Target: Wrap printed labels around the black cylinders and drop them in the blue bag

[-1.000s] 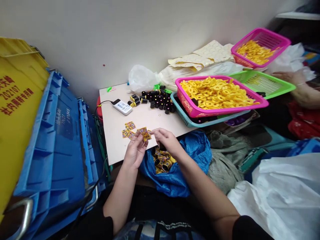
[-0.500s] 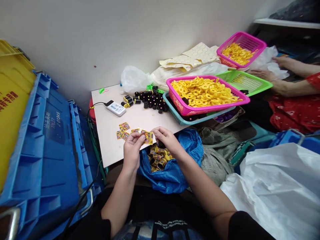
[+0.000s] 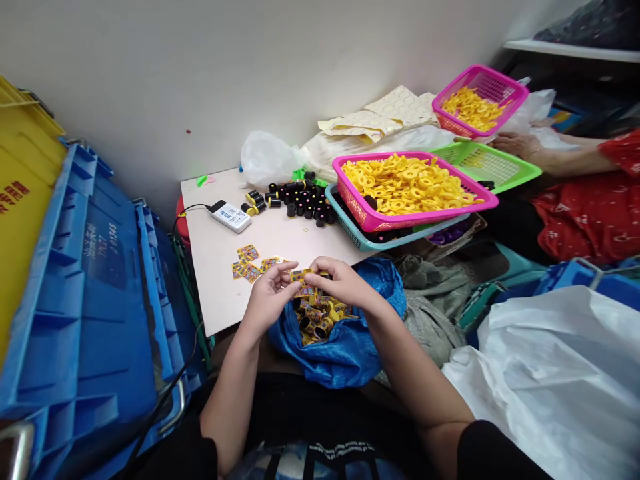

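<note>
My left hand (image 3: 270,293) and my right hand (image 3: 341,283) meet above the near edge of the table. Between their fingertips is a yellow printed sticker (image 3: 303,285), apparently against a small cylinder mostly hidden by the fingers. Both hands are closed, thumbs and fingers pinching from either side. Right below them, an open blue woven bag (image 3: 320,370) holds many small black cylinders wrapped in yellow labels (image 3: 320,317). Several loose yellow stickers (image 3: 247,253) lie on the white table (image 3: 220,293), left of my hands.
Black cylinders (image 3: 305,200) cluster behind a white device (image 3: 230,217) with a cable. A pink basket (image 3: 415,223) of yellow rings sits on a teal basket (image 3: 350,233). Blue crates (image 3: 100,267) stand left, a white sack (image 3: 555,360) right. Another person's hand (image 3: 517,143) is beyond a green basket (image 3: 510,170).
My hands have come closer together. The sticker, earlier stretched flat from my left fingers toward the dark piece in my right, is now mostly covered between both hands.
</note>
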{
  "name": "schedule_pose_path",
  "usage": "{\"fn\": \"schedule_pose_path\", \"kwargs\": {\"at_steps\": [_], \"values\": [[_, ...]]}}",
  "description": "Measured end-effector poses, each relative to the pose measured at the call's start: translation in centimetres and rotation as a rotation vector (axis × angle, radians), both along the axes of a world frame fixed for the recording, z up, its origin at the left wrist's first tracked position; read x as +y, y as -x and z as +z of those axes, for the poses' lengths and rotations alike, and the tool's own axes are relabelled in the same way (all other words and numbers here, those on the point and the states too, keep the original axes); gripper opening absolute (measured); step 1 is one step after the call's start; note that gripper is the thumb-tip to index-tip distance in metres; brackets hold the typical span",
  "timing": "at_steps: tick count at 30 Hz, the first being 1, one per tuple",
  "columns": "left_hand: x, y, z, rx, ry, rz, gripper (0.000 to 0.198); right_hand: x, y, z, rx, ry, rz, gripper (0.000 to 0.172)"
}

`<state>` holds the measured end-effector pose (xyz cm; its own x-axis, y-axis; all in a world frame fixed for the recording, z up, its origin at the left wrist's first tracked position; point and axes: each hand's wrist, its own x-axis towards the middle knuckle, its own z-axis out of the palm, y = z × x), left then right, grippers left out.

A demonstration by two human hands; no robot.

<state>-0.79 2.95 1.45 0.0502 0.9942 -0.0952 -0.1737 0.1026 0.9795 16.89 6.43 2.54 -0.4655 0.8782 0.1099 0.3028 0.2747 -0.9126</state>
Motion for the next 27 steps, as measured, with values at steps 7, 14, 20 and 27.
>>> {"fn": "schedule_pose_path", "kwargs": {"at_steps": [7, 14, 20, 27], "values": [[-0.5, -0.5, -0.4, 0.062, -0.116, 0.093, 0.035, -0.7, 0.8, -1.3, 0.041, 0.003, -0.053, 0.035], [-0.5, -0.7, -0.3, 0.039, -0.135, 0.137, 0.022, -0.6, 0.8, -0.8, 0.069, 0.014, -0.024, 0.037], [-0.3, -0.7, -0.9, -0.104, 0.012, 0.218, 0.024, -1.4, -0.4, -0.6, 0.482, 0.2, -0.242, 0.018], [-0.5, -1.2, -0.7, -0.22, 0.027, 0.198, 0.032, -2.3, -0.5, 0.8, 0.587, 0.162, -0.168, 0.041]]}}
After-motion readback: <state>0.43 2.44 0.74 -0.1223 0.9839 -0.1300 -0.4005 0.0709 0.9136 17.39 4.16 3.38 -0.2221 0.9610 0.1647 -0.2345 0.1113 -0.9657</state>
